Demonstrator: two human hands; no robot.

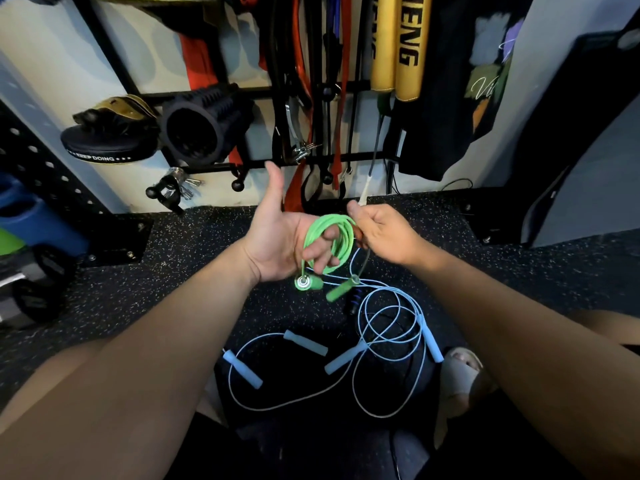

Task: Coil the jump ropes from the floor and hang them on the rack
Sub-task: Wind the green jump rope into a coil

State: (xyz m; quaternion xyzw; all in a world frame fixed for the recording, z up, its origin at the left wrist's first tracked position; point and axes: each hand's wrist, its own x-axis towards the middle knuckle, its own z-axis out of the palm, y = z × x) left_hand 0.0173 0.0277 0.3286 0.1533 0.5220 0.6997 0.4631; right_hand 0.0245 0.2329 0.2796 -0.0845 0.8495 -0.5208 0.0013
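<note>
The rack (249, 163) on the wall is holding a ribbed foam roller (197, 126), a black padded mitt (110, 142), a bunch of keys (180, 187), several hanging bands (298, 81) and two yellow pads (408, 46). A dark shirt (450, 98) is hanging at its right end.

In front of the rack and above the floor (173, 271), the left hand (277, 237) is lying palm up with the thumb stretched out. Its bent fingers are passing through the coil of the green jump rope (348, 237) and gripping it. The right hand (384, 233) is pinching the coil's upper right edge between thumb and fingers.

The coil is forming a narrow oval, its long axis slanting from upper right down to lower left. Its two green handles are dangling just below the left hand. One handle (308, 283) is pointing its metal-capped end toward the camera. The other handle (341, 289) is tilting down to the left.

Pale blue jump ropes (344, 359) are lying loose in overlapping loops on the floor beneath the hands, their handles pointing in different directions. A dark handle (353, 301) is lying among them.
</note>
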